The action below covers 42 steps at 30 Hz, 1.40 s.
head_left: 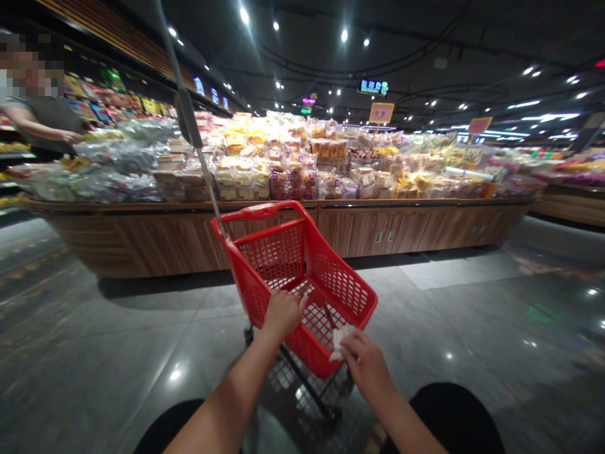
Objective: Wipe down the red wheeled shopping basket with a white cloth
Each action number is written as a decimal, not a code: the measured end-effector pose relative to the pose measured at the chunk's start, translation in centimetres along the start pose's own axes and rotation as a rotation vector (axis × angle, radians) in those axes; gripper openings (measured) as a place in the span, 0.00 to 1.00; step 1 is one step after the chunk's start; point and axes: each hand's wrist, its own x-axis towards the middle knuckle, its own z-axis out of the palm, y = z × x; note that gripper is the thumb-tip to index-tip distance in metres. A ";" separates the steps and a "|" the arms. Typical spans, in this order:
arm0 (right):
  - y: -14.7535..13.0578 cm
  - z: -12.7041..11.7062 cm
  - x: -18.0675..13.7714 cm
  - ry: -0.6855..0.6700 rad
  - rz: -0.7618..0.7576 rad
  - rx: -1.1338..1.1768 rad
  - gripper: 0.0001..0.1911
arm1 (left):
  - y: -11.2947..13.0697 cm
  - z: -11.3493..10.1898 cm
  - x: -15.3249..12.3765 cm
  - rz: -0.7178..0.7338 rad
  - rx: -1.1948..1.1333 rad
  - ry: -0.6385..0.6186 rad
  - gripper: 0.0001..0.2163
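Observation:
A red plastic shopping cart (338, 271) with a lattice basket stands in front of me on a dark wheeled frame. My left hand (285, 312) is closed over the near left rim of the basket, its fingers curled inward. In my right hand (365, 359) a crumpled white tissue (341, 340) is pinched between thumb and fingers, close to the basket's near right corner. Whether the tissue touches the rim I cannot tell. The basket's floor shows through its grid. A grey pole (182, 107) rises from the left end of the cart's handle.
Behind the cart runs a long wooden display counter (378, 227) heaped with bagged snacks (288, 157). Price signs (380, 113) stand above the goods. A person (42, 120) in a grey top is at the counter's far left. Grey tiled floor (454, 315) surrounds the cart.

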 end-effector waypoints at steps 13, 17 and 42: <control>-2.3 2.3 -1.5 -0.031 0.032 0.104 0.09 | -0.4 -0.3 -0.2 0.005 0.001 -0.034 0.27; 1.8 0.2 0.9 0.144 0.126 -0.002 0.08 | -0.4 -0.3 -0.2 0.006 0.007 -0.045 0.27; 3.6 1.0 2.1 0.094 0.017 -0.094 0.09 | -1.6 -0.5 -0.9 0.042 -0.029 -0.077 0.26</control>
